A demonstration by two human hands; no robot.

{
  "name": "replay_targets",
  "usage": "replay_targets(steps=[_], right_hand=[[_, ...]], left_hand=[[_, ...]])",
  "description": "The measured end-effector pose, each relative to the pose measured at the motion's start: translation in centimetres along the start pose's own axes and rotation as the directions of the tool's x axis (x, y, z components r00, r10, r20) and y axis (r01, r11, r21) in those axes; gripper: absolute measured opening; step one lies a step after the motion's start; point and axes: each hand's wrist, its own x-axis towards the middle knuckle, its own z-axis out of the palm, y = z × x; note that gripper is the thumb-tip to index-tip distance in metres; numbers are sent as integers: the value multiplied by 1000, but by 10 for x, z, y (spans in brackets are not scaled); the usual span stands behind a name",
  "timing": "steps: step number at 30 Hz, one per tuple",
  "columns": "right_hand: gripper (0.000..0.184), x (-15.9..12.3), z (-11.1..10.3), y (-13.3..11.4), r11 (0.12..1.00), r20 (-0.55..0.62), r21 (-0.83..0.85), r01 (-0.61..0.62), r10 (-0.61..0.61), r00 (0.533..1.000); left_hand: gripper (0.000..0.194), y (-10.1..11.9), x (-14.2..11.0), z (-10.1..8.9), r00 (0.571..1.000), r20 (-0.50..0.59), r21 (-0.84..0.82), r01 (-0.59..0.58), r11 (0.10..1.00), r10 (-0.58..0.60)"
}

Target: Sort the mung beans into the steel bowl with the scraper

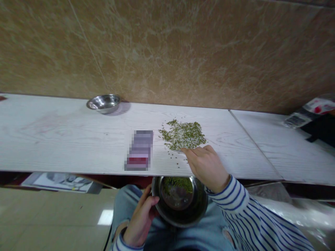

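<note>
My left hand [142, 218] is closed on the left rim of a steel bowl [172, 221], which rests tilted over my lap just below the table edge. Green beans [180, 183], small like mung beans, lie along the bowl's far inner side. Over the table, my right hand [205, 162] is closed round a thin metal utensil [177, 150], perhaps a spoon; most of it is hidden by the fingers. Its tip meets the near edge of a spread of the same beans [185, 134] on the white tabletop. Several stray beans lie between this spread and the table edge.
Left of the spread lies a flat, pixelated oblong [138, 150]. A smaller steel bowl [104, 104] stands by the tiled wall [167, 52]. At the far right are a plastic packet [309, 111] and a black object [321, 129]. The white table [65, 139] has a seam on the right.
</note>
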Motion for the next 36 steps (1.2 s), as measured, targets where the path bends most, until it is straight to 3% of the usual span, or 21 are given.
replay_targets(steps=[10, 20, 28, 36], right_hand=[[24, 18, 6, -10, 998, -17, 33, 58, -58, 998], [20, -2, 2, 0, 993, -2, 94, 68, -68, 998], [20, 7, 8, -9, 989, -18, 92, 120, -119, 993], [21, 5, 8, -10, 974, -19, 181, 139, -138, 990]], left_hand=[[39, 1, 0, -3, 999, -41, 24, -16, 1000, 17], [39, 1, 0, -5, 1000, 7, 11, -14, 1000, 14], [42, 5, -1, -6, 1000, 12, 4, -14, 1000, 14], [41, 14, 0, -18, 999, -12, 20, -35, 999, 36]])
